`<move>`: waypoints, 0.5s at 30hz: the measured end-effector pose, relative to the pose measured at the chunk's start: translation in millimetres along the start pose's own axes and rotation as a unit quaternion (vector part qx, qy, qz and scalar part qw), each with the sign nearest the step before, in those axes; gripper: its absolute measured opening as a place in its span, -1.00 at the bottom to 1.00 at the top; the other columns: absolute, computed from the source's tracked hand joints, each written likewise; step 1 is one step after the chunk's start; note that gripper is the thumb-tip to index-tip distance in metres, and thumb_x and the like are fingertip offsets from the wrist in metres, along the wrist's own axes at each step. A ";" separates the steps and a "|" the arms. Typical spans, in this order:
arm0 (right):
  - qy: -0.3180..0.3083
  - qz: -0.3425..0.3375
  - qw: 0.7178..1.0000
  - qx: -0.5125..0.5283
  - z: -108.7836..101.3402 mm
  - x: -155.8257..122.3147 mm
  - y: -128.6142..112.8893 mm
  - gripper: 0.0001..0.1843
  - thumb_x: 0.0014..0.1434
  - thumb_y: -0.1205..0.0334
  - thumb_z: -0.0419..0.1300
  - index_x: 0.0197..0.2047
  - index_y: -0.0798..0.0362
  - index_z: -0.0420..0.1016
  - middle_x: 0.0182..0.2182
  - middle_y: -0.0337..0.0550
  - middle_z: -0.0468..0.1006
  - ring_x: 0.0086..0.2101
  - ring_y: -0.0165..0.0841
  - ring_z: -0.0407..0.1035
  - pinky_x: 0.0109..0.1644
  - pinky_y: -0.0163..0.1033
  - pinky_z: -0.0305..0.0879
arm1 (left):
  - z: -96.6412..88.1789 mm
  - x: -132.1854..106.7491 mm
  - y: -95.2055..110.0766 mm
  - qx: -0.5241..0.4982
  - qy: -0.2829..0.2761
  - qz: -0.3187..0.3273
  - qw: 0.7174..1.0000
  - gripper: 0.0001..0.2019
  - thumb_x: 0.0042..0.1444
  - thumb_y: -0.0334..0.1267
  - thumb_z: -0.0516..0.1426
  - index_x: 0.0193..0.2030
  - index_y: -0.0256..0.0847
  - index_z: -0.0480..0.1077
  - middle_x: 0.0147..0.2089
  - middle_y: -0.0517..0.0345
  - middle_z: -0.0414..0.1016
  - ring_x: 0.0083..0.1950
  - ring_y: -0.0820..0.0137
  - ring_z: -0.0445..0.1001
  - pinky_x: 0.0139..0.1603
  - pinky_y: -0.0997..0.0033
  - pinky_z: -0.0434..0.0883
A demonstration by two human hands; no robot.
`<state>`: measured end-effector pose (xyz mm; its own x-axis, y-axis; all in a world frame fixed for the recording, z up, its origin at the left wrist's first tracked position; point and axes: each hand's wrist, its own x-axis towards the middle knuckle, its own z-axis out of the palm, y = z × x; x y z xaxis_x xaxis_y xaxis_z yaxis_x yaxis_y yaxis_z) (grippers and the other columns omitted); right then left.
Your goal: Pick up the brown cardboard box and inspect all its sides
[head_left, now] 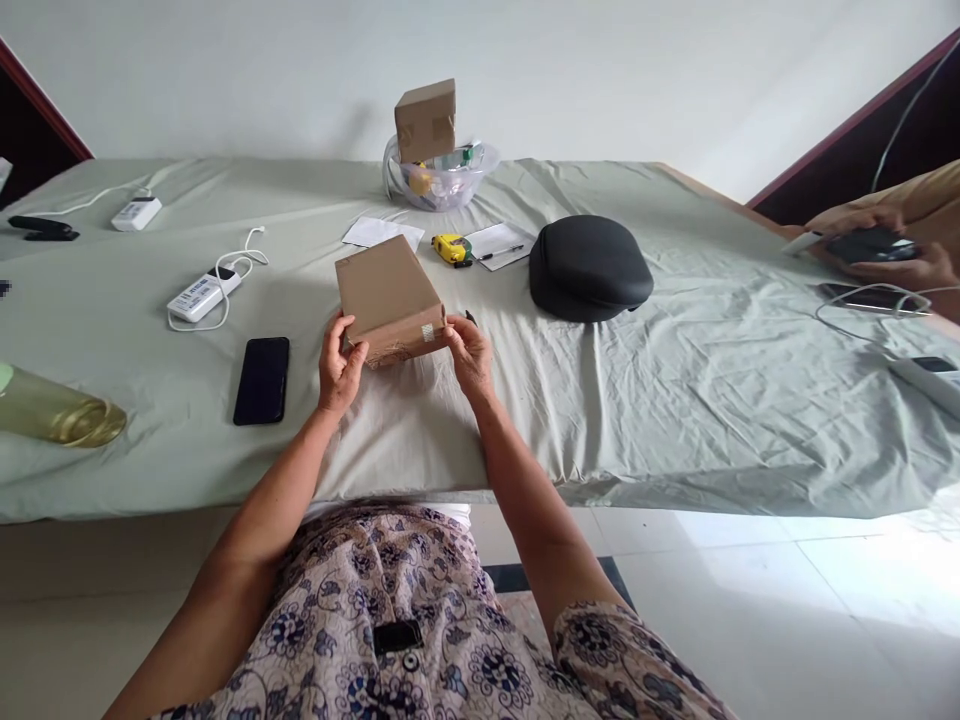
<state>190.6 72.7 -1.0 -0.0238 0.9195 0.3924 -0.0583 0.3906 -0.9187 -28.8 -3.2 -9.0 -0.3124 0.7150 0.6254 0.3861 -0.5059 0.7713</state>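
Note:
A brown cardboard box is held between my two hands over the near middle of the table, its front side facing me. My left hand grips the box's near left corner, thumb on the front side. At the near right corner, my right hand pinches the edge beside a small pale label. The flaps look closed. Just behind the box lie a white paper and a yellow tape measure. A small dark object shows partly beyond my right hand.
A clear basket with another cardboard box stands by the wall. A black case is at right, a phone and power strip at left, a bottle far left. Another person's hands hold a dark object.

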 end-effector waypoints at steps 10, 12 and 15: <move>-0.033 0.022 0.999 0.010 2.7 -3.6 6.3 -0.32 0.12 -0.45 0.25 0.03 -0.07 0.56 -0.42 -0.27 0.56 -0.38 -0.36 0.45 -0.16 -0.15 0.48 | -4.5 4.0 0.3 -0.094 0.014 -0.050 0.994 -0.40 0.20 0.20 0.25 0.25 -0.06 0.33 0.36 -0.10 0.38 0.44 0.09 0.36 0.46 0.08 0.31; -0.044 0.019 0.998 0.030 4.2 -3.8 6.7 -0.33 0.11 -0.43 0.27 0.05 -0.09 0.52 -0.45 -0.30 0.53 -0.43 -0.39 0.43 -0.22 -0.18 0.46 | -4.4 3.9 1.5 -0.094 0.019 -0.054 0.994 -0.38 0.20 0.22 0.25 0.27 -0.06 0.31 0.34 -0.11 0.39 0.39 0.11 0.40 0.43 0.08 0.33; -0.048 0.007 0.998 0.045 7.1 -4.3 7.9 -0.32 0.09 -0.43 0.30 0.08 -0.12 0.50 -0.43 -0.31 0.54 -0.43 -0.39 0.44 -0.27 -0.22 0.45 | -5.1 4.5 2.8 -0.092 0.031 -0.057 0.994 -0.38 0.21 0.23 0.24 0.27 -0.06 0.30 0.29 -0.10 0.43 0.31 0.15 0.47 0.39 0.11 0.37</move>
<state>183.1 71.5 -9.6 -0.1203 0.9147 0.3859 -0.1457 0.3682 -0.9182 -33.6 -3.9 -3.4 -0.4009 0.7439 0.5347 0.1812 -0.5077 0.8423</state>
